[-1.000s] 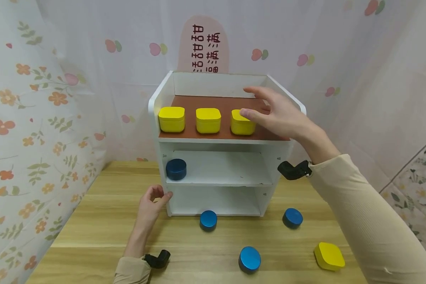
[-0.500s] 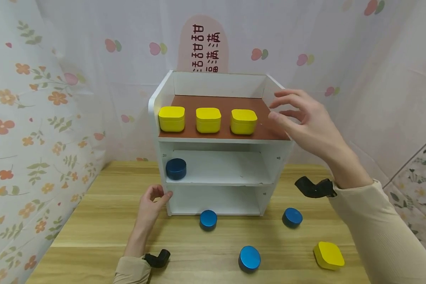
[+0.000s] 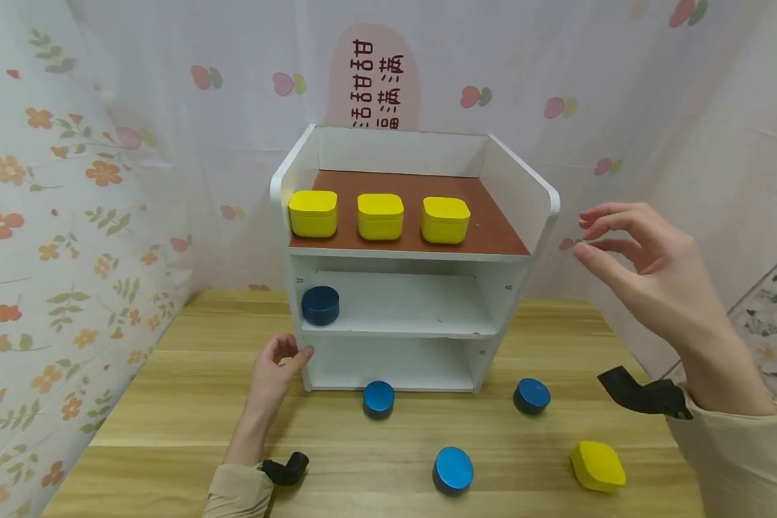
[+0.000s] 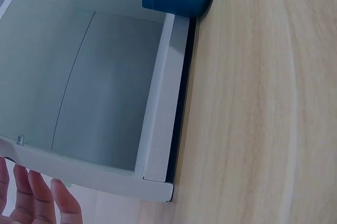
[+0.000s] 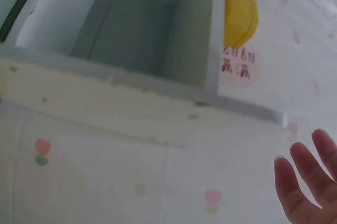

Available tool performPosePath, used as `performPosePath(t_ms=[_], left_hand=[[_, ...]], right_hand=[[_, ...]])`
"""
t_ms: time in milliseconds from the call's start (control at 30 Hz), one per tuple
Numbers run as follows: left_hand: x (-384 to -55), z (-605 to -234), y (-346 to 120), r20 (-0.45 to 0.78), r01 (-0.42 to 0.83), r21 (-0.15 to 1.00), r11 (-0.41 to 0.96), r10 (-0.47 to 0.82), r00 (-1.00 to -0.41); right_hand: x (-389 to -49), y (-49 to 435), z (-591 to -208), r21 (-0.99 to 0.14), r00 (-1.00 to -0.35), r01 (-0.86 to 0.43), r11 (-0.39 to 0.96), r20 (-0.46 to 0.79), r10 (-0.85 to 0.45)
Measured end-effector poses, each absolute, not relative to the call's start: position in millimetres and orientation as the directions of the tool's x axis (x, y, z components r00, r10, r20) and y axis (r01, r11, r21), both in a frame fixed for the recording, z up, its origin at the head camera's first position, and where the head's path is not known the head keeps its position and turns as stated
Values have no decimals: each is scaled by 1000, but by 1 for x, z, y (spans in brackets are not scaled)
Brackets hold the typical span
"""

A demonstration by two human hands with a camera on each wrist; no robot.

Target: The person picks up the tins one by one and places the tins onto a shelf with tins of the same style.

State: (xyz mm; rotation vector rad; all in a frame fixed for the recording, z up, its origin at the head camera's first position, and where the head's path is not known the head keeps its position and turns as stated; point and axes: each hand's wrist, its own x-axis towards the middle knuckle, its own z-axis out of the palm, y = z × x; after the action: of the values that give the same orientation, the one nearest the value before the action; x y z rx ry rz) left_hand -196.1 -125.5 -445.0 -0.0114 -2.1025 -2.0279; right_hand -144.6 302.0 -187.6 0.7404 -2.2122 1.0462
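My right hand (image 3: 660, 273) is in the air to the right of the white shelf unit (image 3: 391, 255), holding nothing, its fingers loosely bent and apart from the thumb. In the right wrist view its fingers (image 5: 295, 187) are beside the shelf's side panel. My left hand (image 3: 277, 370) rests at the shelf's lower left side, fingertips right at the panel's outer face. Three yellow rounded-square boxes stand in a row on the brown top: a left one (image 3: 314, 214), a middle one (image 3: 380, 217) and a right one (image 3: 445, 220). A dark blue round tin (image 3: 320, 306) sits on the middle shelf's left end.
On the wooden table (image 3: 168, 403) lie three blue round tins: one (image 3: 378, 400) by the shelf's front edge, one (image 3: 453, 470) nearer, one (image 3: 532, 396) to the right. A yellow box (image 3: 598, 466) lies at the front right. Patterned curtains (image 3: 91, 216) surround the table.
My right hand has left the right yellow box on the top and moved right and down, away from the shelf. The left hand and the boxes and tins have stayed put.
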Motion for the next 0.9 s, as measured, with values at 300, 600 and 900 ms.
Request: performPosePath(t_ms=[300, 600, 900], left_hand=[[-196, -445, -126, 155, 149, 987, 55, -149, -977], [-195, -446, -124, 157, 149, 987, 63, -150, -976], [-195, -444, -124, 154, 147, 987, 58, -150, -977]], right_hand=[[-134, 337, -212, -503, -779, -546, 670, 599, -185], [-127, 371, -261, -513, -861, -425, 745, 482, -159], [-116, 403, -315, -562, -934, -298, 771, 337, -115]])
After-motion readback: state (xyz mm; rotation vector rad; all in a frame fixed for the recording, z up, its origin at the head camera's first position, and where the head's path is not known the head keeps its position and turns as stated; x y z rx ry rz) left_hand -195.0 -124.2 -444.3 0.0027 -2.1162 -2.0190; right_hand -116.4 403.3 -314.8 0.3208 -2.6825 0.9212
